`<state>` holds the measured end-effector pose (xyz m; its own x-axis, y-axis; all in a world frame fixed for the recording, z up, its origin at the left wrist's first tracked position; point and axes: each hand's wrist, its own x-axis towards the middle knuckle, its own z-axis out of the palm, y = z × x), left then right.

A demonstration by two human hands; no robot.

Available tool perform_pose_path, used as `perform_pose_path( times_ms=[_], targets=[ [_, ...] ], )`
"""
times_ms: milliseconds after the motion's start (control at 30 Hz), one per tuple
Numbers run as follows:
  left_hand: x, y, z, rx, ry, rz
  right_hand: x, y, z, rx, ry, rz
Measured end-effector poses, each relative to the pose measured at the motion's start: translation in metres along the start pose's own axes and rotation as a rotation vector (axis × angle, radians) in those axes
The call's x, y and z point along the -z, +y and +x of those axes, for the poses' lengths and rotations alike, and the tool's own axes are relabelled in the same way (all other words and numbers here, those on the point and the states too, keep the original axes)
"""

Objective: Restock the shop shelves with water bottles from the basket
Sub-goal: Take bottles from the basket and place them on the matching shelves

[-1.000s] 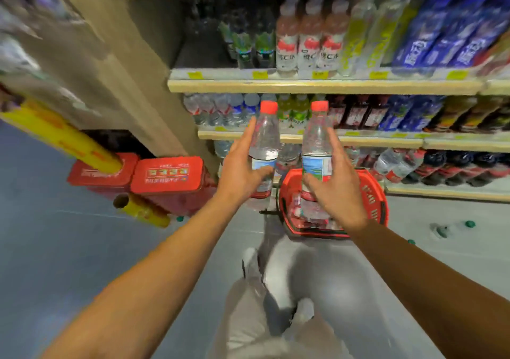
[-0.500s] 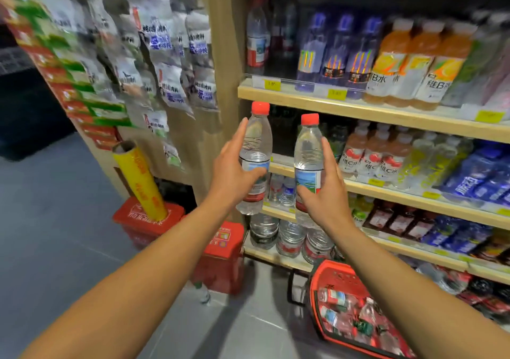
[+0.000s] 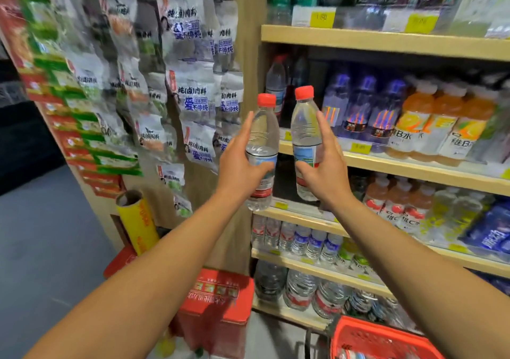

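Head view: my left hand and right hand each grip an upright red-capped bottle, raised toward the shelf gap for stocking, basket below.

Two clear plastic water bottles with red screw caps stand upright and side by side in the air, just in front of the light wooden shop shelves. The left clear bottle has a blue, white and red label round its lower half and leans a little to the right. The right clear bottle sits slightly higher, level with the shelf board second from the top. Both are capped and full. Below the shelves, at their foot, stands the red plastic mesh basket.
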<state>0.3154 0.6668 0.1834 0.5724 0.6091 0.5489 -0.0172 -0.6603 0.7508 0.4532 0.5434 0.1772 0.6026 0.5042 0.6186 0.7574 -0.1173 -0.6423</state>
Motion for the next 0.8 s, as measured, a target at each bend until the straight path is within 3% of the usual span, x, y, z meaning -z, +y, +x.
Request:
perform_pose_path(
  times_ms=[367,633,800],
  targets=[
    [-0.057,-0.033,0.088,-0.015,0.154,-0.044,-0.037,0.050,0.139,0.087,0.037,0.050],
    [-0.095,-0.055,0.129,0.040,0.248,-0.046,-0.057,0.092,0.209,0.381,-0.171,-0.085],
    [-0.110,-0.071,0.141,0.073,0.276,-0.002,-0.077,0.112,0.219,0.302,-0.131,-0.080]
  ],
)
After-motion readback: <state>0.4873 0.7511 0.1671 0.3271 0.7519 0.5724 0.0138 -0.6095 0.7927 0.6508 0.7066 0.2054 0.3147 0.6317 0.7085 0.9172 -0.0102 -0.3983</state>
